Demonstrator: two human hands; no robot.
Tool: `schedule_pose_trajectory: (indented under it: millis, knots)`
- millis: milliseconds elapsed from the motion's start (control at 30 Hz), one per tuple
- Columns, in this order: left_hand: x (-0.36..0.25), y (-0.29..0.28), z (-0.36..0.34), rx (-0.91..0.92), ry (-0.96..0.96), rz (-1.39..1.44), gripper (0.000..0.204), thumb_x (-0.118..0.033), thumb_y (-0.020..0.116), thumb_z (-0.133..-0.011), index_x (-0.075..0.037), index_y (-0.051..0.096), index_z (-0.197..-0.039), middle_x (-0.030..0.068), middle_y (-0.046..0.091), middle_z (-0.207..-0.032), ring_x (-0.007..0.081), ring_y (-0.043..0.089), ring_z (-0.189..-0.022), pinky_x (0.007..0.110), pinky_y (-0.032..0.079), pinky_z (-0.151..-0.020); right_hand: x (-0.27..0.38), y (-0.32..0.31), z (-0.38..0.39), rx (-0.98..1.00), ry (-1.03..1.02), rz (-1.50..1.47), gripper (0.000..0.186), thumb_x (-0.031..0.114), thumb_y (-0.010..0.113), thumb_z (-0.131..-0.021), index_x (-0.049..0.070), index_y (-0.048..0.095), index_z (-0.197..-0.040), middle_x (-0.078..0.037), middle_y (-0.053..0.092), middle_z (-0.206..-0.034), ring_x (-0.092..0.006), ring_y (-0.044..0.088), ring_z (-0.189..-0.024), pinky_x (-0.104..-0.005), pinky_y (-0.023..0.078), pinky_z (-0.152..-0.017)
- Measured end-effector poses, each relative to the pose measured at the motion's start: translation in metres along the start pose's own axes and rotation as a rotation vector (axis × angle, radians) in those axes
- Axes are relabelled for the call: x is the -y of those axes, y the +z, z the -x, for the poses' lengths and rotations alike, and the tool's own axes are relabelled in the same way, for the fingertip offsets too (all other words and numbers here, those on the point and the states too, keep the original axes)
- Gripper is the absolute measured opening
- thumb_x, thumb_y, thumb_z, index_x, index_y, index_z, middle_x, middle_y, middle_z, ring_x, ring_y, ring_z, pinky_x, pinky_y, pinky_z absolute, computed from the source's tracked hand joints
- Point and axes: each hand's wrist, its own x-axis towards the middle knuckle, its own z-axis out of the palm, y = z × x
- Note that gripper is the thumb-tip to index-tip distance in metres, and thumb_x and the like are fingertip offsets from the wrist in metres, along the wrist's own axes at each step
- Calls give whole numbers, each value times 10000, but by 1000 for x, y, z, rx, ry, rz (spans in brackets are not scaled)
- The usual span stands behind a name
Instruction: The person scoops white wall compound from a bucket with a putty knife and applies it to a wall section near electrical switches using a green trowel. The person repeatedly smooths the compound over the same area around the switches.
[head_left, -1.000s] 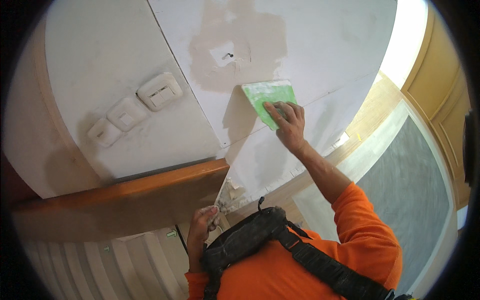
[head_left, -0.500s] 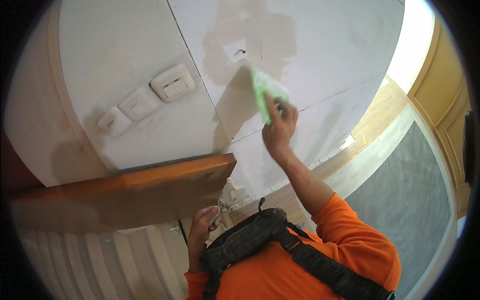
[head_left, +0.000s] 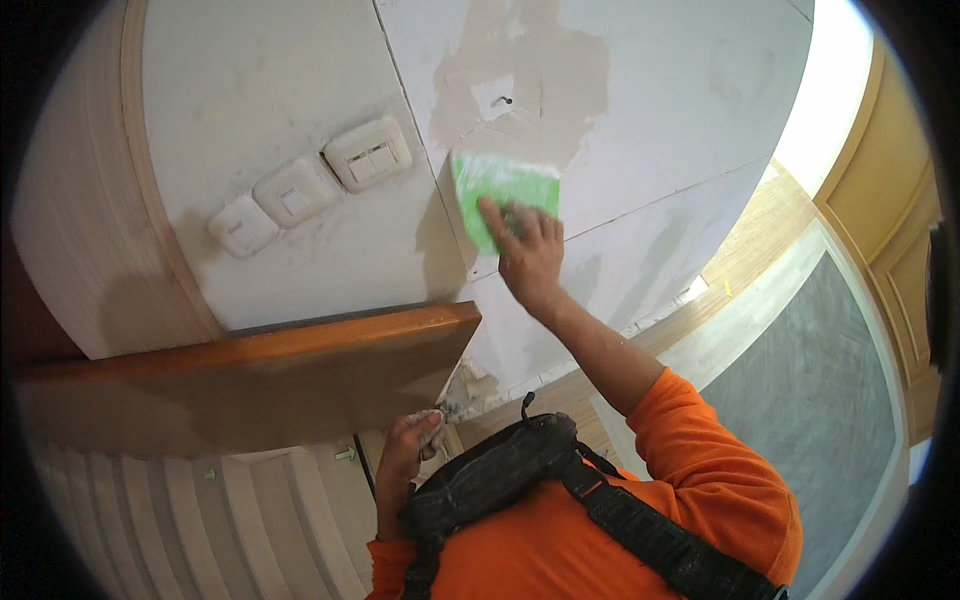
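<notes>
My right hand grips a flat green plastic spreader smeared with white compound, held at the white wall board beside its seam, just below a beige filled patch with a small dark piece in a pale square. My left hand is curled near the lower end of a wooden panel edge, closed on something whitish that I cannot make out. Three white switch plates sit in a slanting row on the wall to the left of the spreader.
A brown wooden board juts across the lower left, above carpeted stairs. On the right are a wooden floor strip, a grey pale-bordered surface and a panelled wooden door. A black strapped pack crosses my chest.
My right hand has moved left along the wall with the green spreader, which is now nearer the switch plates. My left hand has stayed about where it was. The view has shifted slightly.
</notes>
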Motion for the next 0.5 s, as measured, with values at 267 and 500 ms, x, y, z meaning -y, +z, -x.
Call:
schedule_pose_trajectory:
  millis: [267,500]
  knots:
    - [8,-9,-3,8,52,5,215,-260,656,-957,-51,658,-907,-8,567,-690,69,479,-540,230,320,-458,-35,-1,-5,-267,507,-38,695,-148,604,-789,201,637,-1389,-163,588,-1191,-330,580,-1032,-402,506,-922]
    - [8,-8,-7,46,50,8,218,-269,649,-961,-61,647,-898,-1,567,-687,78,484,-536,235,317,-454,43,12,27,0,177,-162,809,-167,583,-656,188,644,-1381,-125,599,-1140,-310,573,-1016,-392,497,-889]
